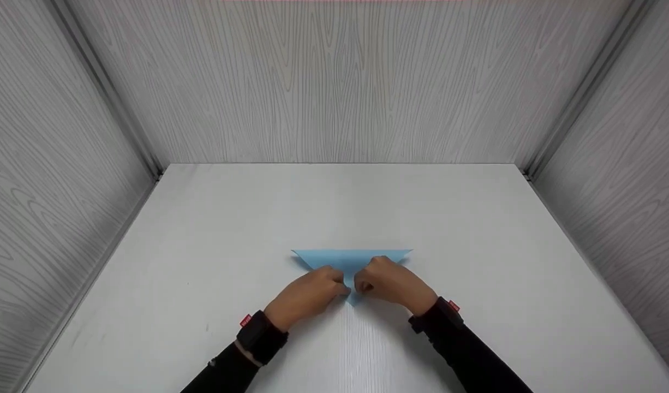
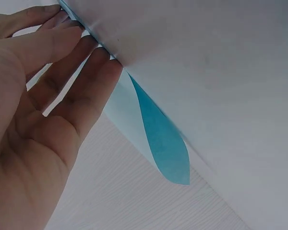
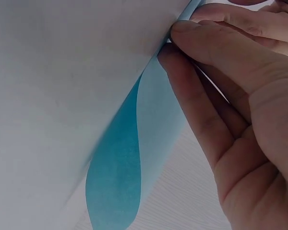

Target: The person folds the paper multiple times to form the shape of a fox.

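A sheet of light blue paper, folded into a triangle, lies on the white table with its long straight edge away from me and its point towards me. My left hand grips the slanting left edge near that point. On the other side, my right hand pinches the right edge between thumb and fingertips. In both wrist views the layers of the blue paper part and curl open beyond the fingers, a darker blue inner face showing. The fingers cover part of the paper's lower tip.
The white tabletop surrounds the paper. Grey wood-grain panels stand at the back, on the left and on the right. Dark bands wrap both wrists.
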Demonstrator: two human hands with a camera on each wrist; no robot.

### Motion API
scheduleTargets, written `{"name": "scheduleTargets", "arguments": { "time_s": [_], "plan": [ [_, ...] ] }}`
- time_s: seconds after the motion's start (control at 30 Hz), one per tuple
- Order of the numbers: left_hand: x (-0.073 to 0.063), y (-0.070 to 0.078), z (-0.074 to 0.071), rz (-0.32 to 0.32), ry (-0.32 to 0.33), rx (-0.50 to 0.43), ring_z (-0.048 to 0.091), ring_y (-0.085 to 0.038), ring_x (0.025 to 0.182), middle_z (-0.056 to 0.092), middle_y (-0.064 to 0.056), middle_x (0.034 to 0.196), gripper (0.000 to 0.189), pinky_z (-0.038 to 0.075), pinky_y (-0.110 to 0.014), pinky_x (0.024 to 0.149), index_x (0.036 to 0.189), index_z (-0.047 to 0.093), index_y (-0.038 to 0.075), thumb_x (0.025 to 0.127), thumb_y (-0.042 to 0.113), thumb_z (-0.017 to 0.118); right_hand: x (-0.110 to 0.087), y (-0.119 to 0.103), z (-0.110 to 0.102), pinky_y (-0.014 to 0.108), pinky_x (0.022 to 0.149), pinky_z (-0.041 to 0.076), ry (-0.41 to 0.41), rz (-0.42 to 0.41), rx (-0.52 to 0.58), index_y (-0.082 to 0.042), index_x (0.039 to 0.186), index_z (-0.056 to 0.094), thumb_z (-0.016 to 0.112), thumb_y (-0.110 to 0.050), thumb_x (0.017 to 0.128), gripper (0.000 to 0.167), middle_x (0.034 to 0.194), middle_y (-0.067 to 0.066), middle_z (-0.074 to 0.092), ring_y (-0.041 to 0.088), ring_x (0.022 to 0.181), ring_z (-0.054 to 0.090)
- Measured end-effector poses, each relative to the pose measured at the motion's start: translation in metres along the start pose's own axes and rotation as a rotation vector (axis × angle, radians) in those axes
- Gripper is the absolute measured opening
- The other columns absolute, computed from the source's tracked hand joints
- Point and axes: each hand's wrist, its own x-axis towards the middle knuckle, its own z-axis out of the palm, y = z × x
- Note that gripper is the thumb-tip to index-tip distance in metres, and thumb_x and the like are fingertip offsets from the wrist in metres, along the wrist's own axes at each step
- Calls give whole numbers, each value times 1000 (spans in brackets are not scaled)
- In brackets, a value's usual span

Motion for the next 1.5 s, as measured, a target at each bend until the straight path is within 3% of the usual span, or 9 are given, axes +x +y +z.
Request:
{"name": "scheduleTargets", "arguments": {
  "time_s": [0.1, 0.2, 0.33, 0.47, 0.77, 1.1, 1.27, 1.5],
  "plan": [
    [1, 2, 1, -1, -7, 13, 53, -11, 79, 66, 0, 88, 24, 45, -21, 71, 104, 83, 15, 94, -3, 71, -2, 1, 0, 15, 61, 34, 29, -2, -46, -9, 75, 73, 70, 21, 73, 30, 64, -8, 52, 3, 65, 38],
    [2, 3, 0, -2, -31, 34, 51, -11, 78, 65, 0, 87, 22, 44, -22, 70, 102, 82, 14, 93, -3, 71, -4, 2, 3, 24, 77, 51, 98, 9, -165, -9, 92, 78, 72, 16, 80, 28, 85, -1, 73, 12, 80, 59],
    [3, 5, -1, -28, -72, 64, 56, -13, 81, 67, -1, 91, 25, 48, -22, 74, 104, 82, 15, 91, -4, 73, -4, 3, 8, 40, 98, 53, 109, 90, -339, -6, 119, 74, 76, 2, 87, 34, 125, 9, 70, 29, 114, 63],
    [2, 6, 0, -59, -88, 54, 60, -14, 86, 70, -1, 96, 28, 52, -24, 79, 108, 82, 16, 91, -3, 73, -1, 6, 12, 47, 104, 51, 32, 178, -411, -5, 139, 62, 75, -8, 91, 50, 145, 15, 58, 34, 126, 58],
    [5, 5, 0, -81, -100, 32, 61, -14, 87, 71, -2, 99, 28, 52, -24, 80, 109, 82, 17, 92, -4, 72, 12, 12, 9, 49, 101, 52, -79, 238, -371, -4, 143, 58, 72, -22, 98, 50, 146, 16, 56, 37, 127, 57],
    [12, 3, 2, -71, -109, 16, 53, -14, 80, 69, -2, 93, 30, 49, -24, 74, 106, 83, 17, 90, -5, 72, 16, 18, 7, 54, 110, 44, -179, 375, -241, -5, 149, 52, 64, -29, 102, 55, 151, 15, 51, 40, 135, 51],
    [13, 2, 2, -70, -109, 22, 56, -14, 82, 71, -2, 96, 29, 51, -25, 78, 108, 83, 17, 90, -4, 73, 18, 20, 7, 55, 113, 40, -209, 430, -205, -7, 150, 52, 62, -31, 102, 55, 154, 15, 49, 40, 138, 47],
    [13, 3, 3, -92, -123, 11, 56, -14, 84, 72, -3, 99, 27, 52, -24, 80, 109, 82, 17, 93, -2, 72, 19, 20, 10, 56, 113, 40, -208, 444, -214, -8, 151, 51, 61, -32, 102, 56, 154, 14, 48, 40, 138, 47]
  ]
}}
